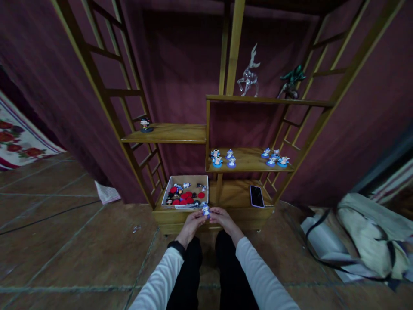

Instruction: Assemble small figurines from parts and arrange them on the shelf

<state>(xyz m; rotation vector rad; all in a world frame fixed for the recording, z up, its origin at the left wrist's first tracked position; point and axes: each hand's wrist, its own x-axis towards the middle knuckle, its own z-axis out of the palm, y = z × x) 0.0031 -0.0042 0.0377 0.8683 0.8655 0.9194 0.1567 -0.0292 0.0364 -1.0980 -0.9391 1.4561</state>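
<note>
My left hand (192,222) and my right hand (223,217) meet just in front of the bottom shelf of a wooden rack (245,172), fingers pinched together on a small blue and white figurine (205,210). Right behind them an open cardboard box (186,181) holds red round bases and several small figurines. Two groups of like figurines on blue bases stand on the middle shelf, one at the left (222,158) and one at the right (275,157).
A phone (257,196) lies flat on the bottom shelf. A dark figurine (145,125) stands on the left shelf; a glass deer (249,75) and a green figure (292,82) on the top shelf. Bags (361,232) lie on the tiled floor at right.
</note>
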